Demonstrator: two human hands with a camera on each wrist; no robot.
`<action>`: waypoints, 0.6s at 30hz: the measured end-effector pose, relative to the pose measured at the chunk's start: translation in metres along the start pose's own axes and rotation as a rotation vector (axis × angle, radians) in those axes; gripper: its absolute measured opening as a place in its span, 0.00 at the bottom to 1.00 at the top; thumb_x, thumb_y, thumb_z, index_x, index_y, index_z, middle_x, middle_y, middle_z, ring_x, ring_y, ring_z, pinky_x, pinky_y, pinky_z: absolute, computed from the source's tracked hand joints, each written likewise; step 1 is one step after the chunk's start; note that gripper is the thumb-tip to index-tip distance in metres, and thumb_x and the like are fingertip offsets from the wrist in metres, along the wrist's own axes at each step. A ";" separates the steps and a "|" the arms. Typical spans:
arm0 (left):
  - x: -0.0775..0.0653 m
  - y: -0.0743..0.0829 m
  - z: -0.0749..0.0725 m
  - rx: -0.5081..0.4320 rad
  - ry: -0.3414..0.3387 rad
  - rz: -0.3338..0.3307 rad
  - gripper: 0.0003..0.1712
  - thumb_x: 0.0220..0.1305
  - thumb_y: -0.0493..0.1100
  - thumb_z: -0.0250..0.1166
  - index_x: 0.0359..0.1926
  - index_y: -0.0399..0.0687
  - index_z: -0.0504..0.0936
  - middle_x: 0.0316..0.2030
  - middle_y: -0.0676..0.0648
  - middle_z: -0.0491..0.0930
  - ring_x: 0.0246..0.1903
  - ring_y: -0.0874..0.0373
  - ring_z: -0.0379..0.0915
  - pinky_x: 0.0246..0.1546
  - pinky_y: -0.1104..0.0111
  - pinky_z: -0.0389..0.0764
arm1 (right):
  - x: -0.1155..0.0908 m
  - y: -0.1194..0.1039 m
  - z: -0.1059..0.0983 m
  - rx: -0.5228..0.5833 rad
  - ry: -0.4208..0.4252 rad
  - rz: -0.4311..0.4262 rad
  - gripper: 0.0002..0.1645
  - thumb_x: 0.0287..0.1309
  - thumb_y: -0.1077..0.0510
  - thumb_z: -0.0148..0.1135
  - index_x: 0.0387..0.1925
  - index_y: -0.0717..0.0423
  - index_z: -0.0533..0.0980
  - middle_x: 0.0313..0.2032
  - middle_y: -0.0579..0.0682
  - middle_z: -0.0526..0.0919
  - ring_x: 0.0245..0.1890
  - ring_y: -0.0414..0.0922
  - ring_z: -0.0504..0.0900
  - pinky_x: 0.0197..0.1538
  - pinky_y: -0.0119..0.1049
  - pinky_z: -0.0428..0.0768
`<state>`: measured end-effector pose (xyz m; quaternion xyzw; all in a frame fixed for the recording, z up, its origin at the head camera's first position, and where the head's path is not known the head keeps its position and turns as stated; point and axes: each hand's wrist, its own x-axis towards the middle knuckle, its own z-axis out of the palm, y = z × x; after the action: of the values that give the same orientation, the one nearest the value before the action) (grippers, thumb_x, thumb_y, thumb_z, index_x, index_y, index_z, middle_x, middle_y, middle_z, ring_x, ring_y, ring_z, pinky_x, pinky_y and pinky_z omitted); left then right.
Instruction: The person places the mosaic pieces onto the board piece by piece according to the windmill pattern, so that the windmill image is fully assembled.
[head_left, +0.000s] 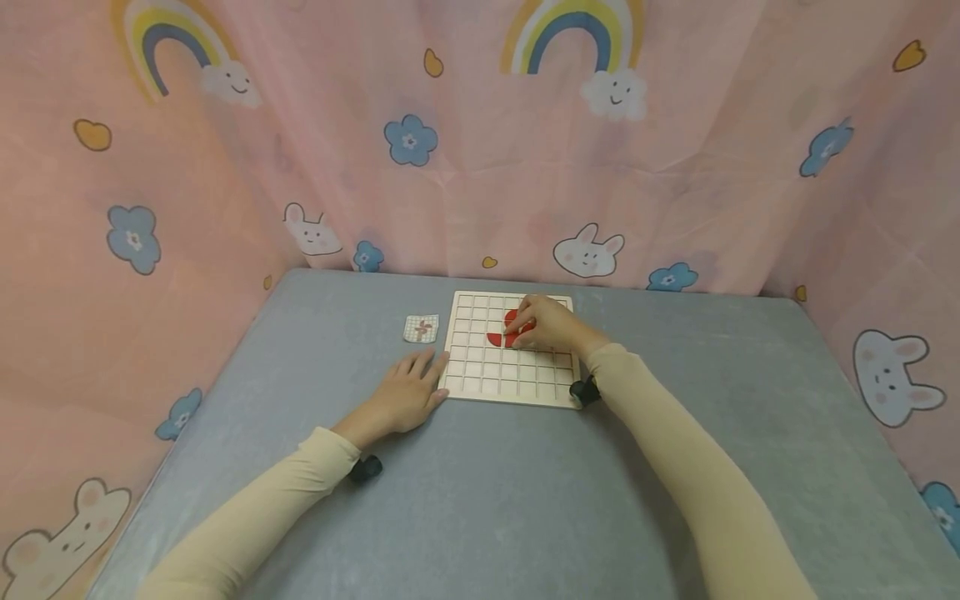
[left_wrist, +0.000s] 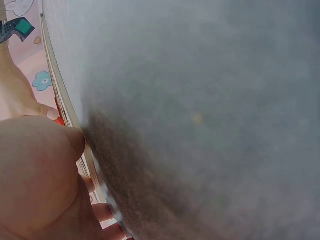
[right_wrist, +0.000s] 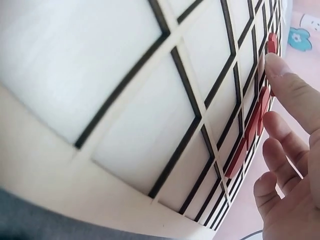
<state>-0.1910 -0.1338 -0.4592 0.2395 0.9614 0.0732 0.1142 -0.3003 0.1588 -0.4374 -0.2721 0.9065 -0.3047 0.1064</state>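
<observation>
A pale wooden board (head_left: pixel 468 372) with a square grid lies on the table. Several flat red pieces with curved edges (head_left: pixel 494 340) sit in its middle cells, partly hidden by my right hand (head_left: pixel 553 323). That hand reaches in from the right, thumb and forefinger pinching at one red piece. In the right wrist view the thumb (right_wrist: pixel 287 80) is right at the red pieces (right_wrist: pixel 251 120), with the other fingers bent below it. My left hand (head_left: pixel 407 393) rests on the table with fingers extended, thumb and fingertips against the board's left edge.
A small card (head_left: pixel 422 328) with a red pinwheel-like figure on a grid lies left of the board. Grey cloth covers the table (head_left: pixel 480 492). Pink patterned curtains (head_left: pixel 480 192) hang along its back and sides. Each wrist wears a small black device (head_left: pixel 366 468).
</observation>
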 end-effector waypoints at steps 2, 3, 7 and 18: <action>-0.001 0.001 0.000 -0.002 0.002 0.000 0.38 0.86 0.52 0.48 0.84 0.37 0.51 0.81 0.28 0.52 0.79 0.31 0.50 0.76 0.39 0.56 | 0.001 0.000 0.001 -0.008 -0.007 0.002 0.17 0.59 0.57 0.80 0.50 0.55 0.91 0.50 0.55 0.80 0.49 0.51 0.74 0.54 0.45 0.74; -0.001 0.001 -0.001 -0.001 -0.001 -0.002 0.38 0.86 0.52 0.48 0.84 0.37 0.51 0.81 0.28 0.52 0.79 0.31 0.50 0.76 0.39 0.56 | 0.001 0.000 0.001 -0.008 -0.012 0.005 0.17 0.60 0.56 0.79 0.51 0.54 0.91 0.50 0.55 0.80 0.49 0.51 0.74 0.53 0.44 0.74; -0.001 0.001 -0.001 -0.003 -0.007 -0.004 0.38 0.86 0.52 0.48 0.84 0.38 0.50 0.81 0.29 0.51 0.79 0.31 0.49 0.77 0.39 0.56 | 0.002 0.000 0.001 -0.027 -0.016 -0.001 0.17 0.60 0.56 0.79 0.50 0.54 0.91 0.48 0.54 0.80 0.47 0.51 0.74 0.52 0.43 0.74; -0.002 0.002 -0.004 0.000 -0.010 -0.001 0.38 0.86 0.52 0.48 0.84 0.37 0.50 0.81 0.28 0.51 0.79 0.31 0.49 0.76 0.39 0.57 | 0.003 -0.003 -0.001 -0.030 -0.017 -0.024 0.17 0.58 0.57 0.80 0.50 0.55 0.91 0.43 0.52 0.80 0.44 0.50 0.74 0.49 0.42 0.73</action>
<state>-0.1898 -0.1335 -0.4552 0.2394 0.9609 0.0719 0.1192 -0.3015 0.1556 -0.4350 -0.2869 0.9067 -0.2902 0.1065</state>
